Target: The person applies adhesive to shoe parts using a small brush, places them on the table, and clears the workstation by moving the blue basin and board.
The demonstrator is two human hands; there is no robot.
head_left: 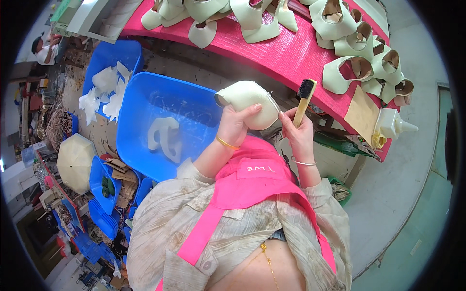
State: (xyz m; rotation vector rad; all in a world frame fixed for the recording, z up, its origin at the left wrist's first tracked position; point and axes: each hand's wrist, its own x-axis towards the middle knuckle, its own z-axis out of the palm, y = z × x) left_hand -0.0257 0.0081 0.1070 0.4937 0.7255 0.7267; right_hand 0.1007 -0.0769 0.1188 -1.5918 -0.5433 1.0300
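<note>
A pale green shoe upper [245, 99] is in my left hand [234, 125], whose thumb presses on its rounded front while the other fingers are hidden behind it. My right hand [299, 138] grips the wooden handle of a brush [304, 103], its black bristles pointing up and away from the upper. With thumb and forefinger the same hand touches the upper's right edge, where a thin strip or loose threads show. Both hands are in front of my pink apron [257, 169], short of the table edge.
Beyond my hands curves a pink-covered table [272, 53] bearing several pale green uppers [347, 72]. A white squeeze bottle [390, 124] and brown cardboard [361, 110] lie at its right end. A large blue bin [141, 140] with white pieces stands left, another blue bin [127, 51] behind it.
</note>
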